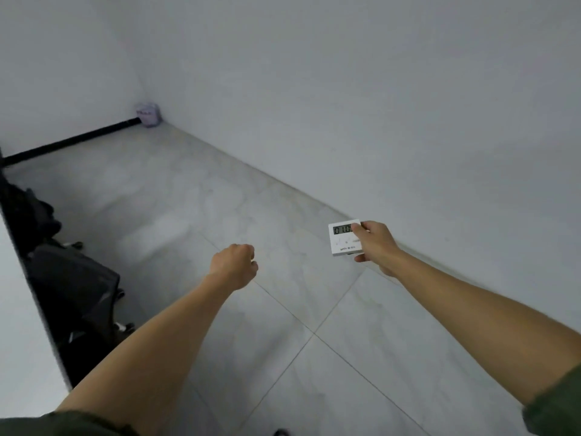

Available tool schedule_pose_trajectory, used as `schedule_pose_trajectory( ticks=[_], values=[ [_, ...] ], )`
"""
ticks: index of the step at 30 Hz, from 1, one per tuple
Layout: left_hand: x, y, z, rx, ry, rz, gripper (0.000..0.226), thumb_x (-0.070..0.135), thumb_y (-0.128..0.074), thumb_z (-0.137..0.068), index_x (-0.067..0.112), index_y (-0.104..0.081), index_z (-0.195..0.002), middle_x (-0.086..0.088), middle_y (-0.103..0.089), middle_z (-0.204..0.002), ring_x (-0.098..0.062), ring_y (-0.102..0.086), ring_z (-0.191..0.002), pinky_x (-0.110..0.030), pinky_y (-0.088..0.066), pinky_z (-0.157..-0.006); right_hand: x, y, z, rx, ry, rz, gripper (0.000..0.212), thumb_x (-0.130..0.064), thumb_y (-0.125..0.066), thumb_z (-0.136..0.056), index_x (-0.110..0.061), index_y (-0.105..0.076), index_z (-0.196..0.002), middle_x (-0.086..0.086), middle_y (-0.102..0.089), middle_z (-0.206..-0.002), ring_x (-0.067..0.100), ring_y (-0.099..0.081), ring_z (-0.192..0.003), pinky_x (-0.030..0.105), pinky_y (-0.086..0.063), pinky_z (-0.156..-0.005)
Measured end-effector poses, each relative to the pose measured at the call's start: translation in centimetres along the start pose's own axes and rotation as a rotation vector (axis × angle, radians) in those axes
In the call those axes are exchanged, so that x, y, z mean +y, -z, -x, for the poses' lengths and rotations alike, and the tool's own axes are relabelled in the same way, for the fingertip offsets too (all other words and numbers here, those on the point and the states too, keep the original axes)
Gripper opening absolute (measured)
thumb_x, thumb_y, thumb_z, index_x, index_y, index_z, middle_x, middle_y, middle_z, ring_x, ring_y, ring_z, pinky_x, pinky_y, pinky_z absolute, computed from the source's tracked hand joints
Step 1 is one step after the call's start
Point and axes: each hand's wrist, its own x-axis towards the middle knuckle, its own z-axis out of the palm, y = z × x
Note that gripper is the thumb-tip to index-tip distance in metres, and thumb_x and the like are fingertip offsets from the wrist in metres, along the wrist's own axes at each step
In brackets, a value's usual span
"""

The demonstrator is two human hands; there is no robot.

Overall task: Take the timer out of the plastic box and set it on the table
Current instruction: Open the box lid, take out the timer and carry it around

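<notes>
Head view: a pale grey tiled floor (239, 196) with thin grout lines meets plain white walls (377, 89). A black strip (72, 141) runs along the foot of the far left wall to the corner, where a small lilac object (147, 114) sits, too blurred to identify. At the left edge, dark chair-like shapes (72, 278) on castors stand beside a white panel (19, 309).

The right hand (375, 245) is extended forward, arm bare below a dark green sleeve (556, 404). It holds the timer (344, 237), a small white square unit, by its right edge: the thumb (356, 228) lies over the right end of the dark display, and a fingertip shows under the lower right corner. The remaining fingers are hidden behind the casing. The display digits face the camera, partly covered. The timer is held in the air above the floor, close to the wall base.

The left hand (235, 264) is curled into a loose fist, fingers closed on nothing visible, well apart to the left of the timer.
</notes>
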Motion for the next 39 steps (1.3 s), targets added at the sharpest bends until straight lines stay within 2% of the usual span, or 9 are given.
schedule_pose_trajectory(
  ticks=[7,17,22,28,34,39],
  values=[
    [-5.8,0.9,-14.2,-0.026,0.077,-0.013,0.031,0.031,-0.049,-0.094,0.016,-0.061,-0.119,-0.01,-0.062,-0.123,-0.031,-0.06,-0.112,-0.034,-0.046,-0.086,-4.4,-8.3,-15.1,-0.105,0.016,0.017,0.028,-0.023,-0.045,-0.101,-0.006,-0.062,-0.114,0.01,-0.066,-0.1,0.021,-0.063,-0.08,0.032,-0.054,-0.053],
    [-11.3,7.6,-35.3,-0.007,0.138,0.002,0.031,0.031,-0.049,-0.094,0.016,-0.06,-0.119,-0.009,-0.062,-0.122,-0.03,-0.06,-0.11,-0.035,-0.046,-0.087,-15.4,-15.7,-34.5,-0.15,0.066,0.023,0.022,-0.022,-0.045,-0.101,-0.009,-0.061,-0.11,0.008,-0.065,-0.098,0.022,-0.062,-0.083,0.032,-0.054,-0.052],
    [-13.2,8.4,-45.0,-0.002,0.17,-0.008,0.032,0.031,-0.049,-0.094,0.015,-0.06,-0.119,-0.01,-0.062,-0.121,-0.03,-0.06,-0.108,-0.034,-0.046,-0.084,-18.2,-19.2,-44.9,-0.198,0.08,0.033,0.02,-0.023,-0.044,-0.102,-0.011,-0.06,-0.108,0.006,-0.064,-0.095,0.016,-0.061,-0.077,0.032,-0.055,-0.054],
    [-15.3,9.9,-59.1,0.015,0.253,0.005,0.03,0.032,-0.05,-0.094,0.016,-0.062,-0.117,-0.008,-0.064,-0.118,-0.029,-0.061,-0.108,-0.032,-0.042,-0.078,-22.6,-23.9,-60.1,-0.289,0.091,0.043,0.022,-0.023,-0.045,-0.102,-0.009,-0.06,-0.111,0.001,-0.063,-0.087,0.012,-0.059,-0.074,0.026,-0.054,-0.046],
    [-17.9,12.5,-70.1,0.029,0.355,0.033,0.031,0.033,-0.05,-0.093,0.019,-0.062,-0.117,-0.007,-0.064,-0.118,-0.029,-0.061,-0.109,-0.033,-0.044,-0.081,-29.1,-28.8,-73.1,-0.358,0.131,0.092,0.028,-0.023,-0.045,-0.101,-0.005,-0.061,-0.116,0.01,-0.065,-0.101,0.018,-0.06,-0.08,0.027,-0.052,-0.047],
    [-22.3,13.3,-77.6,0.016,0.421,0.07,0.031,0.033,-0.05,-0.093,0.017,-0.062,-0.116,-0.009,-0.064,-0.118,-0.029,-0.06,-0.109,-0.034,-0.047,-0.085,-32.7,-34.8,-81.1,-0.422,0.143,0.109,0.026,-0.023,-0.046,-0.101,-0.007,-0.061,-0.115,0.01,-0.065,-0.101,0.02,-0.06,-0.082,0.028,-0.054,-0.048]
  ],
)
